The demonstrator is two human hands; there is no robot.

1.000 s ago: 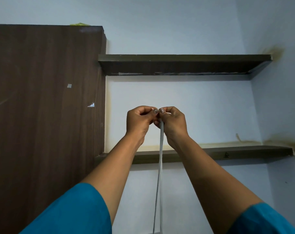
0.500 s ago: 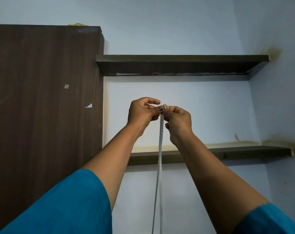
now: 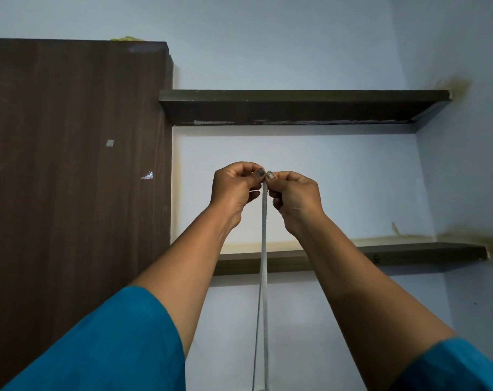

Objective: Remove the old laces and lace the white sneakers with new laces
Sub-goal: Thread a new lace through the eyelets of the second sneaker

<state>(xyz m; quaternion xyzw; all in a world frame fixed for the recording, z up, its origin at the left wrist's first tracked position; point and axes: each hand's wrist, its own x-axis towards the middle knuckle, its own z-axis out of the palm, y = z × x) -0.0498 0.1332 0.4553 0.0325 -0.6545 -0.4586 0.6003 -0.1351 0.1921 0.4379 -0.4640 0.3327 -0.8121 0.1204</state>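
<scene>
Before the wall | left hand, right hand raised, touching | fingers pinch lace top.

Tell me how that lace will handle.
Probably floppy: the lace hangs in two limp strands from where the left hand and right hand pinch it. Likely light, since fingertip pinches alone hold it up. It looks flat, so it should not roll.

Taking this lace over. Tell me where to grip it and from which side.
Pinch the lace just below the left hand and right hand, coming from the near side: both hands pinch its top, and its two strands hang straight, close together.
</scene>
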